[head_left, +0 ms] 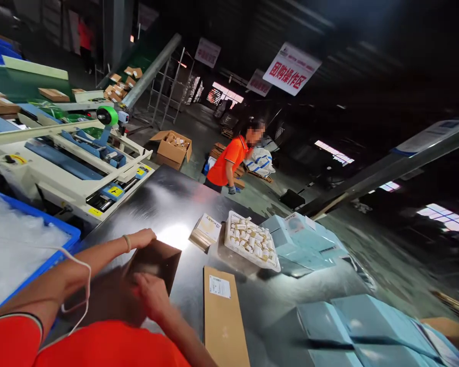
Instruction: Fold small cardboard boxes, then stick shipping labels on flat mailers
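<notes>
A brown cardboard box (158, 262) stands on the shiny metal table (168, 201) right in front of me. My left hand (139, 238) grips its far top edge, a band on that wrist. My right hand (151, 296) rests on the box's near side, fingers curled against the cardboard. A thin white cord hangs across my left forearm.
A flattened carton with a white label (224, 318) lies to the right. Beyond are a small printed box (206, 230), a white tray of small items (251, 240) and pale blue boxes (309, 239). A blue bin (59, 255) and a taping machine (74, 158) stand left. A person in orange (231, 160) works behind.
</notes>
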### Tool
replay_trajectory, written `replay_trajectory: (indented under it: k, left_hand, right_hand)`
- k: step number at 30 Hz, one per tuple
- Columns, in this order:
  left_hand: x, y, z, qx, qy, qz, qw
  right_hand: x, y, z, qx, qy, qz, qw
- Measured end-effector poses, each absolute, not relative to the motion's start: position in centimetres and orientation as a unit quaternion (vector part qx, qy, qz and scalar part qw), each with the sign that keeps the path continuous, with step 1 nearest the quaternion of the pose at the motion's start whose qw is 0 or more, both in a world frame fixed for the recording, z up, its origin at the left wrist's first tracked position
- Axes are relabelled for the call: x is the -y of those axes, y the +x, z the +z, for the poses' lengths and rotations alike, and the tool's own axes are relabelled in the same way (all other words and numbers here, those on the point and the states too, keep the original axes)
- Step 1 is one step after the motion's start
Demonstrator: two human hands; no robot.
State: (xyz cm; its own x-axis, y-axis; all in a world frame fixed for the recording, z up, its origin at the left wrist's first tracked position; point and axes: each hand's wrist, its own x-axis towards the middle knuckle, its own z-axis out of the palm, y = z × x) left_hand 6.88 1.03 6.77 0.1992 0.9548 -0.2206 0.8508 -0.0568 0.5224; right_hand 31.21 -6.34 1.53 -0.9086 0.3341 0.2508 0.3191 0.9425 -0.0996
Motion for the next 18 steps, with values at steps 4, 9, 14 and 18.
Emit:
replay_trajectory:
  k: [4, 9, 14, 18]
  left_hand:
    - [-0.4, 4.5, 8.3, -0.641, 0.717, 0.059, 0.267]
    - [0.1, 5.5, 9.5, -0.678, 0.694, 0.068, 0.233]
    - [1.5, 6.0, 10.3, -0.712, 0.667, 0.064, 0.210]
    - [2.5, 5.7, 10.6, -0.713, 0.667, 0.058, 0.208]
  right_hand:
    - [1.2, 35.4, 4.0, 0.964, -0.174, 0.063, 0.189]
    - [-0.3, 32.3, 2.8, 0.972, -0.206, 0.062, 0.091]
    - [0.4, 28.8, 4.9, 0.977, -0.200, 0.069, 0.002]
    - [1.4, 30.3, 6.7, 0.981, -0.147, 0.122, -0.023]
